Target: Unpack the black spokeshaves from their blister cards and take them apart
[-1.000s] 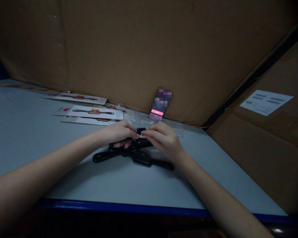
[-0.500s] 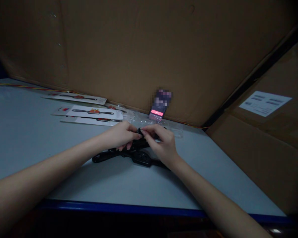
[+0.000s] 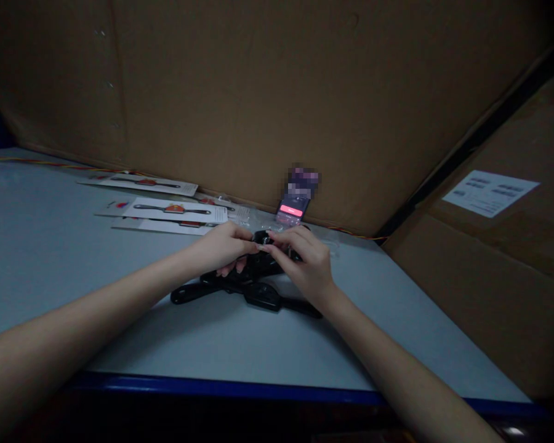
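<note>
Both hands meet above a small pile of black long-handled tools [image 3: 263, 295] near the middle of the table. My left hand [image 3: 228, 248] pinches at a small dark piece [image 3: 261, 236] between thumb and forefinger, its other fingers curled beneath. From the right, my right hand [image 3: 306, 261] closes thumb and fingertips on the same spot, where something small and shiny shows. What exactly the fingertips grip is too small and dark to make out. The lowest black tool lies crosswise, its looped handle end to the left.
Printed cards [image 3: 175, 209] picturing a tool lie at the back left, with clear plastic packaging [image 3: 258, 216] beside them. A lit phone [image 3: 293, 200] leans on the cardboard wall [image 3: 258, 98]. A twisted cable runs along the table's back edge. A labelled carton [image 3: 493, 246] stands right.
My right hand has shifted slightly right and up. The small dark piece between the fingertips shows more now, and the right end of the lowest black tool has come into view.
</note>
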`<state>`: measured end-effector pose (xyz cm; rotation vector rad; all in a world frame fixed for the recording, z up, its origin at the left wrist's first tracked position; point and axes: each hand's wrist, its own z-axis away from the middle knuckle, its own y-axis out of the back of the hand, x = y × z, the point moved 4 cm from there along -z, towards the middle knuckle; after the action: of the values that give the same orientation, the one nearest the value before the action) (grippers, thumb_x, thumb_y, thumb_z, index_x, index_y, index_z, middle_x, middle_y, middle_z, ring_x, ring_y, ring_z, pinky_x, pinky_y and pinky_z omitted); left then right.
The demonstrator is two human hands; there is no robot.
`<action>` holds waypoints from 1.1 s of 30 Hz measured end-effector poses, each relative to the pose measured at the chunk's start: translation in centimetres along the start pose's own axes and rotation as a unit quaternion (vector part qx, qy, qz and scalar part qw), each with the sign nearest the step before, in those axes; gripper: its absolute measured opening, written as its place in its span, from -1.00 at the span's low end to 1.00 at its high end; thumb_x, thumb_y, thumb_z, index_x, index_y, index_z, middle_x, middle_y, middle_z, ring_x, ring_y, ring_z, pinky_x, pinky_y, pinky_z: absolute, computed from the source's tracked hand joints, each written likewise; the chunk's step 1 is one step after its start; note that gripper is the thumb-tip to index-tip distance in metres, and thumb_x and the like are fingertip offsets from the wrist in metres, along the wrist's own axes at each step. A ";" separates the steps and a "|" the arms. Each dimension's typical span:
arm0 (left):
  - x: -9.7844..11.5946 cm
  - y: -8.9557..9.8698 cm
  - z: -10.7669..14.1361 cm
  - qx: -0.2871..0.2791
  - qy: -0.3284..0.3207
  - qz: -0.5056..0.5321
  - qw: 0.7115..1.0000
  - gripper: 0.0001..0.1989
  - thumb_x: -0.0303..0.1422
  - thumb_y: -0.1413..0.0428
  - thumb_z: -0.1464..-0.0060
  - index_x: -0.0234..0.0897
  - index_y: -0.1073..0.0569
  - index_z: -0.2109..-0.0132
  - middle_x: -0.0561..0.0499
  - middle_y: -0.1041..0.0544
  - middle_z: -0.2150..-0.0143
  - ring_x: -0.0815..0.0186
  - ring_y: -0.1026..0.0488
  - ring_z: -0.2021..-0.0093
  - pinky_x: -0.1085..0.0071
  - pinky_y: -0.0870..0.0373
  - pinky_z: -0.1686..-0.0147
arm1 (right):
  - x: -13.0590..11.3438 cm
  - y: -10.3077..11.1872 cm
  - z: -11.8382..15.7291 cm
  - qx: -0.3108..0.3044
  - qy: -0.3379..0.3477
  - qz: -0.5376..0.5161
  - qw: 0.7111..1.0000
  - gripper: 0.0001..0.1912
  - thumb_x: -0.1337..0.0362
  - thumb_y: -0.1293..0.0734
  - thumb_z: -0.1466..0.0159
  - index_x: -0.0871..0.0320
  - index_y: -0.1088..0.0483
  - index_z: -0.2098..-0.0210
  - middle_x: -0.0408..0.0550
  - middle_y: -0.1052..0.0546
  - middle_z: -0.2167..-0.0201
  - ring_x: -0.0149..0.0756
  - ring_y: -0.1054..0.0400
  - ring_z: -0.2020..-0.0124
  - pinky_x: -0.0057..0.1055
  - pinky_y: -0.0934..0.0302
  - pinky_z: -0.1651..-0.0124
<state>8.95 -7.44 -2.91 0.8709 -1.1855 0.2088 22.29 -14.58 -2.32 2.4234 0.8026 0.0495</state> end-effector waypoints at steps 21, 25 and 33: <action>-0.4 0.0 -0.3 0.018 -0.032 0.004 0.999 -0.78 -0.25 -0.01 -0.07 -0.33 -0.38 0.38 0.16 -0.31 0.70 0.51 -0.16 0.82 0.58 -0.06 0.83 | -0.2 0.0 -0.1 0.008 -0.082 -0.013 0.997 -0.90 0.24 -0.33 -0.17 0.14 -0.38 0.38 -0.16 -0.41 0.53 -0.39 -0.26 0.49 -0.41 -0.15 0.38; -0.2 -0.2 0.1 0.030 -0.052 -0.050 0.997 -0.73 -0.20 0.00 -0.09 -0.32 -0.37 0.41 0.13 -0.35 0.69 0.51 -0.19 0.82 0.58 -0.02 0.82 | -0.4 -0.1 -0.3 -0.012 -0.102 0.025 0.994 -0.77 0.24 -0.26 -0.22 0.13 -0.28 0.55 -0.19 -0.32 0.62 -0.41 -0.19 0.54 -0.41 -0.05 0.43; 0.2 -0.3 0.4 0.033 -0.047 -0.070 0.996 -0.76 -0.24 0.01 -0.09 -0.32 -0.38 0.41 0.12 -0.36 0.69 0.47 -0.23 0.80 0.56 -0.06 0.80 | 0.2 -0.2 0.0 -0.022 -0.183 -0.012 0.983 -0.90 0.36 -0.23 -0.16 0.09 -0.27 0.30 -0.26 -0.31 0.61 -0.41 -0.18 0.57 -0.44 -0.04 0.46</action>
<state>8.85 -7.97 -2.84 1.0266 -1.2044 0.0933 22.37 -14.30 -2.51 2.2842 0.6516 -0.3717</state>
